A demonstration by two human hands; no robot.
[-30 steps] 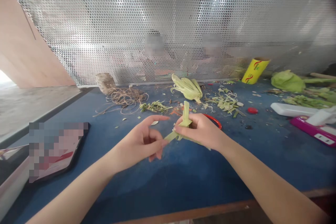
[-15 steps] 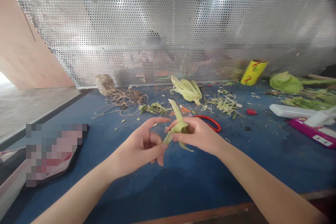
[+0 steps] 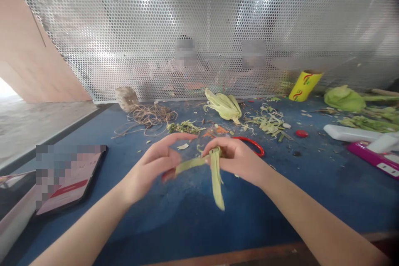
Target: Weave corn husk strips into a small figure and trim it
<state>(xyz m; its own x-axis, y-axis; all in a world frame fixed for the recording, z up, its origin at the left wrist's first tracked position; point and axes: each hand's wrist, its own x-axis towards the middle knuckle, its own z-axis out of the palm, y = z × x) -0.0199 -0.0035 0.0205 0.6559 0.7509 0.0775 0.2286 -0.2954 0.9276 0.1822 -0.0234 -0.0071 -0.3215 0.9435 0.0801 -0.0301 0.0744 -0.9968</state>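
I see my left hand (image 3: 157, 166) partly closed. Its thumb and bent fingers pinch one end of a husk strip (image 3: 215, 178), while the forefinger stays stretched out above. My right hand (image 3: 240, 160) is curled tight on the same strip, fingertips pressed together over its upper part.

The strip is pale green, flat, fibrous and ribbon-like. One limb runs level between the two hands. The other hangs limp below the right hand, just over the blue table (image 3: 218, 224), which looks matte and scuffed.

Just beyond the right hand lies a glossy red loop (image 3: 258, 145). Farther past it is a ribbed husk bundle (image 3: 225, 106). A wiry tangle of twine (image 3: 151, 114) sits beyond the left hand, and a flat dark phone (image 3: 68, 176) lies well out to that hand's left.
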